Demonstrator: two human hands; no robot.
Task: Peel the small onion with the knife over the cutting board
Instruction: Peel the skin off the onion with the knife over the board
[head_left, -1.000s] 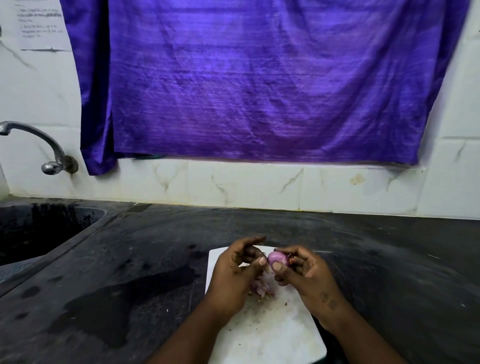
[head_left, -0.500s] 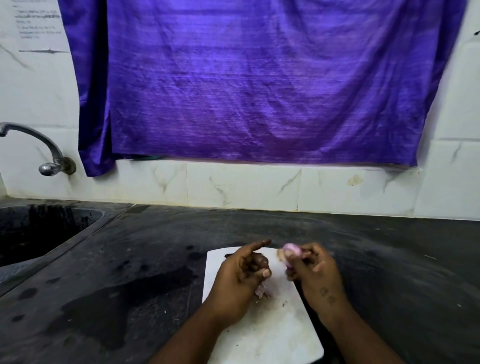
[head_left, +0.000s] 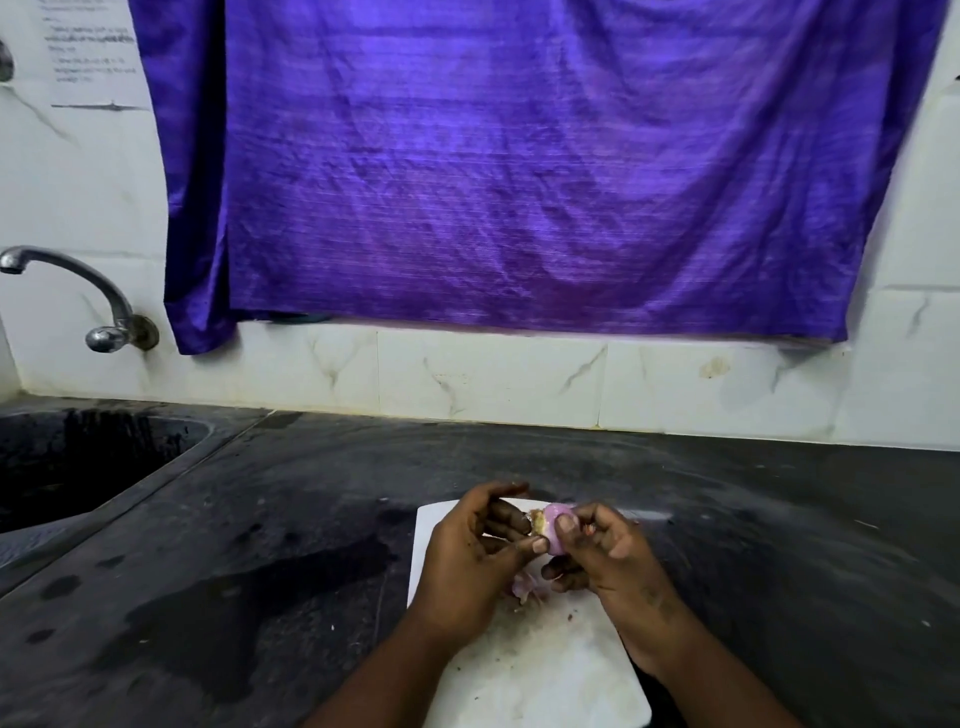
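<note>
A small pinkish-purple onion (head_left: 552, 524) with a pale root end is held above the far end of the white cutting board (head_left: 540, 670). My right hand (head_left: 605, 551) grips the onion with thumb on top and fingers curled behind it. My left hand (head_left: 475, 558) is right beside it, its thumb tip touching the onion's lower left and its curled fingers close to the root end. A few pink peel scraps (head_left: 525, 588) lie on the board under my hands. No knife shows in this view.
The board lies on a dark stone counter (head_left: 260, 571) with wet patches. A sink (head_left: 78, 462) and a metal tap (head_left: 104, 312) are at the left. White tiles and a purple cloth (head_left: 519, 171) cover the wall behind.
My hands drew apart half a second ago, the right one lifting the onion away. Now they are together again and my left thumb touches the onion.
</note>
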